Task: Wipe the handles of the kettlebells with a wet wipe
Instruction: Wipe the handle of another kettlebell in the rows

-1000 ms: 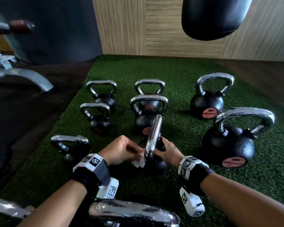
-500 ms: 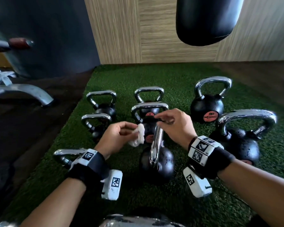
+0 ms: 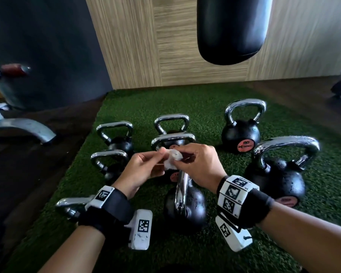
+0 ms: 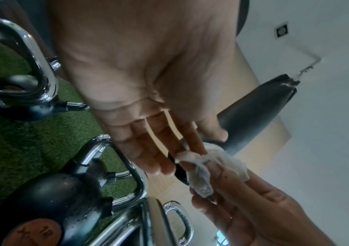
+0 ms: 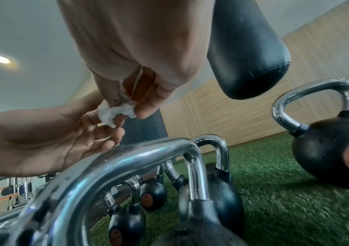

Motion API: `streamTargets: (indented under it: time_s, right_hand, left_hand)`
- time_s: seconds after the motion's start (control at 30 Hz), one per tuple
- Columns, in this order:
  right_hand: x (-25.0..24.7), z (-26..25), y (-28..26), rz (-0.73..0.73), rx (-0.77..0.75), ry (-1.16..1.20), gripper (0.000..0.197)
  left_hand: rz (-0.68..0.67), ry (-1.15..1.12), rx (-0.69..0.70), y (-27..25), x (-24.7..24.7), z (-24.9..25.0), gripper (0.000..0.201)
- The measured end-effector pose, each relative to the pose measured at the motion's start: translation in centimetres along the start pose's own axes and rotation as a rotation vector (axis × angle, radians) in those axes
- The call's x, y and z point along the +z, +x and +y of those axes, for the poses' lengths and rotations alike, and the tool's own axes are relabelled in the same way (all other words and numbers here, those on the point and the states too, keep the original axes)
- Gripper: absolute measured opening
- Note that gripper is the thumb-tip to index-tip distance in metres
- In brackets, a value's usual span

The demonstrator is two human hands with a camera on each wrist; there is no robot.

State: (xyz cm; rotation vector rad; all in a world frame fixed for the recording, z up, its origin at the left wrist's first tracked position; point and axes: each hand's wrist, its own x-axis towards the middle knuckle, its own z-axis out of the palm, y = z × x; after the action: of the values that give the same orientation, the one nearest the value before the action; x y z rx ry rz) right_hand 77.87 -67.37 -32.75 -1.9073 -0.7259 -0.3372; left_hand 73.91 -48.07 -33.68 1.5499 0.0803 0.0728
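Note:
Several black kettlebells with chrome handles stand on green turf point(image 3: 205, 99). The nearest kettlebell point(image 3: 187, 205) sits just below my hands, its handle point(image 3: 181, 186) edge-on to me. A crumpled white wet wipe point(image 3: 172, 158) hangs in the air above that handle. My left hand point(image 3: 161, 156) pinches the wipe from the left with thumb and forefinger. My right hand point(image 3: 178, 161) pinches it from the right. The wrist views show the wipe point(image 4: 209, 158) point(image 5: 116, 113) stretched between the fingertips of both hands, clear of the handle point(image 5: 140, 154).
A large kettlebell point(image 3: 276, 174) stands at the right and another point(image 3: 240, 134) behind it. Smaller ones point(image 3: 114, 138) crowd the left and middle. A black punching bag point(image 3: 230, 28) hangs overhead. A grey bench leg point(image 3: 22, 127) lies on the dark floor at left.
Both hands have lifted off the nearest kettlebell. The left carried the wipe up from its handle. The right left the handle top and took hold of the wipe.

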Motion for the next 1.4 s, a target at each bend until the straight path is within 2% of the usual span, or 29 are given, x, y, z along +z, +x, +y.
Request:
streamTargets:
  time_s: [0.07, 0.13, 0.23, 0.27, 0.3, 0.37, 0.43, 0.5, 0.67, 0.8, 0.87, 1.0, 1.2, 1.4]
  right_hand:
    - [-0.2, 0.9, -0.1, 0.036, 0.064, -0.034, 0.023]
    - [-0.8, 2.3, -0.2, 0.097, 0.152, -0.093, 0.017]
    - [-1.5, 5.3, -0.8, 0.191, 0.335, -0.112, 0.018]
    - [-1.6, 6.3, -1.1, 0.201, 0.4, -0.109, 0.018]
    - [-1.5, 7.3, -1.4, 0.197, 0.459, -0.11, 0.017]
    - [-1.1, 8.7, -1.9, 0.152, 0.53, -0.147, 0.015]
    - [-0.4, 9.6, -2.0, 0.119, 0.558, -0.168, 0.014]
    - [0.4, 10.2, -2.0, 0.091, 0.585, -0.12, 0.015]
    - [2.6, 10.9, -2.5, -0.053, 0.619, -0.105, 0.02]
    - [2.5, 11.2, -1.7, -0.099, 0.611, -0.135, 0.022]
    - [2.3, 10.9, -1.2, -0.06, 0.603, -0.123, 0.02]
    - [2.6, 10.6, -0.6, 0.13, 0.521, -0.079, 0.013]
    - [3.0, 11.0, -1.1, 0.09, 0.655, 0.003, 0.015]
    - [2.6, 9.5, -0.4, 0.208, 0.488, -0.01, 0.014]
  left_hand:
    - [-0.018, 0.022, 0.005, 0.3, -0.1, -1.1, 0.041]
    - [-0.063, 0.197, 0.0, 0.7, -0.6, -2.4, 0.017]
    - [-0.314, 0.674, -0.068, 1.3, -1.3, -5.3, 0.071]
    - [-0.404, 0.827, -0.046, 1.3, -1.0, -6.0, 0.086]
    - [-0.501, 0.9, -0.001, 1.1, -0.5, -6.7, 0.096]
    - [-0.611, 0.845, 0.041, 0.9, 0.8, -8.2, 0.105]
    - [-0.6, 0.835, 0.086, 0.6, 2.1, -9.2, 0.119]
    - [-0.523, 0.849, 0.139, 0.1, 2.7, -10.0, 0.129]
    - [-0.357, 0.794, 0.17, -0.6, 3.1, -11.1, 0.125]
    - [-0.335, 0.749, 0.153, -0.4, 3.2, -11.4, 0.127]
    - [-0.337, 0.761, 0.161, -0.2, 3.2, -11.6, 0.128]
    - [-0.313, 0.809, 0.171, -0.2, 3.2, -11.8, 0.128]
    - [-0.316, 0.799, 0.14, 0.3, 3.1, -12.0, 0.121]
    - [-0.324, 0.792, 0.128, 0.4, 3.0, -12.0, 0.113]
